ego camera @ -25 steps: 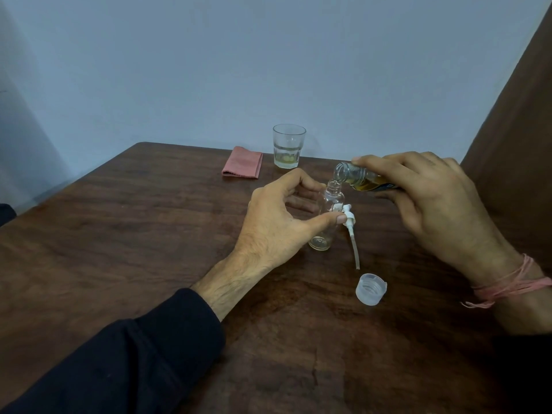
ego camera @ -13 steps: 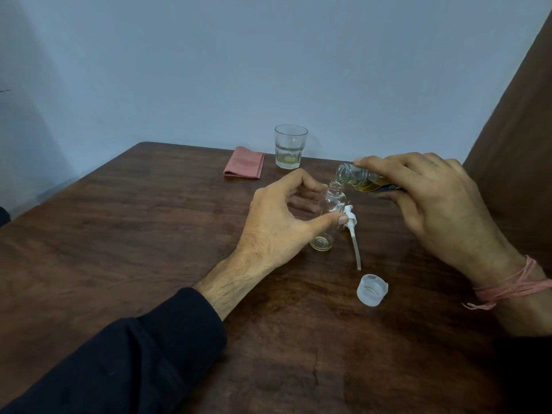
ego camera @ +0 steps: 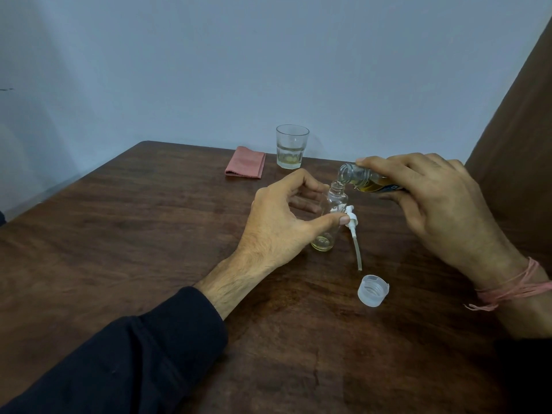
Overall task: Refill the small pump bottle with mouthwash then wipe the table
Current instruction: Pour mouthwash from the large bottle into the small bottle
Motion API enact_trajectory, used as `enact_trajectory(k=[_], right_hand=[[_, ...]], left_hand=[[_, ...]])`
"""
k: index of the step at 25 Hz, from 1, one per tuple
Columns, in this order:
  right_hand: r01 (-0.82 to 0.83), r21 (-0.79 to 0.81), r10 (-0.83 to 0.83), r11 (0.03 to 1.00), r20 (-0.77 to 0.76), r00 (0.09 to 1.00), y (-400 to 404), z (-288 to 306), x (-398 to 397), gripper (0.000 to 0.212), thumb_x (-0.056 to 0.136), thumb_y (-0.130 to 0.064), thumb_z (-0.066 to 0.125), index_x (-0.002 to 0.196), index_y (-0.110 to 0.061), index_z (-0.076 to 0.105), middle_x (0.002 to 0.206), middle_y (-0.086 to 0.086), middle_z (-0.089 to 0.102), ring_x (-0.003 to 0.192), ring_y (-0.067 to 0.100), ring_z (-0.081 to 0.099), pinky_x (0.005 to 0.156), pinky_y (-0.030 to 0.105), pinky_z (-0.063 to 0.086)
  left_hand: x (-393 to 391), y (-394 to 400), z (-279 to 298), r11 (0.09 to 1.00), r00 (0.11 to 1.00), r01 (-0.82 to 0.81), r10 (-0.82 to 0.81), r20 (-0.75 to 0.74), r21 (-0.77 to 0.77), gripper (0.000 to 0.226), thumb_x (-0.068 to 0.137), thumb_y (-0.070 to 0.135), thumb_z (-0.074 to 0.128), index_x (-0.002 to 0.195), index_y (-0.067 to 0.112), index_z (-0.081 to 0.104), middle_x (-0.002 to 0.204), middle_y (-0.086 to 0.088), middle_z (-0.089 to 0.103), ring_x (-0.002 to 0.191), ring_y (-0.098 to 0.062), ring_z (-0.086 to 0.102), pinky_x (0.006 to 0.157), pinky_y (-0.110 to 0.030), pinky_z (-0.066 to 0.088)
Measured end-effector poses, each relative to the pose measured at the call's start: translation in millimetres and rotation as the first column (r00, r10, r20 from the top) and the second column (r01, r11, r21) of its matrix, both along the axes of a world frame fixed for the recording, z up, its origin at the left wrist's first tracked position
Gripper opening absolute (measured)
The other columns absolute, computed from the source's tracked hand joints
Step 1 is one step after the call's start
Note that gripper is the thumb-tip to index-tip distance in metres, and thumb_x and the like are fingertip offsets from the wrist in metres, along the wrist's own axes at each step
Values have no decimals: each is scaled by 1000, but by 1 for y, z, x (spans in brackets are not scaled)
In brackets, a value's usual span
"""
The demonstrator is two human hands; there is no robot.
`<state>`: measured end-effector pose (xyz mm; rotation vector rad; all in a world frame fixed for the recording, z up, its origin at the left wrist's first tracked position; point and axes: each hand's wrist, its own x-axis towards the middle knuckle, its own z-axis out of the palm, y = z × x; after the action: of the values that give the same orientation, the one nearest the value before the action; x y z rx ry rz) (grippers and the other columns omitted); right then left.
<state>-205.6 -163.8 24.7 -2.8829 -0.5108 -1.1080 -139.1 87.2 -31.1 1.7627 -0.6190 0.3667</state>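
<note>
A small clear bottle (ego camera: 334,204) stands upright on the dark wooden table (ego camera: 149,234), with a little yellow liquid at its bottom. My left hand (ego camera: 277,222) holds it between thumb and curled fingers. My right hand (ego camera: 433,201) grips the mouthwash bottle (ego camera: 363,179), tipped nearly level with its open mouth just over the small bottle's neck. The white pump head with its dip tube (ego camera: 354,236) lies on the table right of the small bottle. A translucent cap (ego camera: 372,290) lies nearer to me.
A folded pink cloth (ego camera: 245,166) lies at the table's far edge. Beside it stands a glass tumbler (ego camera: 291,147) with some pale liquid. A pale blue wall runs behind the table, and a brown panel (ego camera: 516,144) rises at the right.
Both hands and both bottles keep nearly the same pose. The yellow liquid at the small bottle's bottom looks slightly deeper.
</note>
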Motion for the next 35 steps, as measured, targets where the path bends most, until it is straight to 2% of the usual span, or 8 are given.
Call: enact_trajectory(k=[7,14,35], right_hand=[[-11,-5,11,1000,7,1000,-1,-1,1,61,102,-14,65,160,-30,55,132,6,72,118,35,66,95,54,47],[-13,-4,13,1000,20,1000,-2,-2,2,65,101,-9,71,160,-30,55,131,7,72,118,35,66,95,54,47],[-14,-4,14,1000,24,1000,-2,0,1,62,101,-9,70,159,-29,57,130,6,72,117,36,66,95,54,47]], left_hand=[[0,0,1,1000,1000,9,-9,5,-10,45,74,49,108,103,33,76,106,16,85,93,-5,84,84,-30,71],[0,0,1,1000,1000,7,-7,-10,-6,46,74,47,108,104,32,77,103,13,85,93,-5,84,86,-36,72],[-1,0,2,1000,1000,1,-1,-13,10,46,75,49,107,105,32,77,104,14,85,94,-3,84,87,-34,71]])
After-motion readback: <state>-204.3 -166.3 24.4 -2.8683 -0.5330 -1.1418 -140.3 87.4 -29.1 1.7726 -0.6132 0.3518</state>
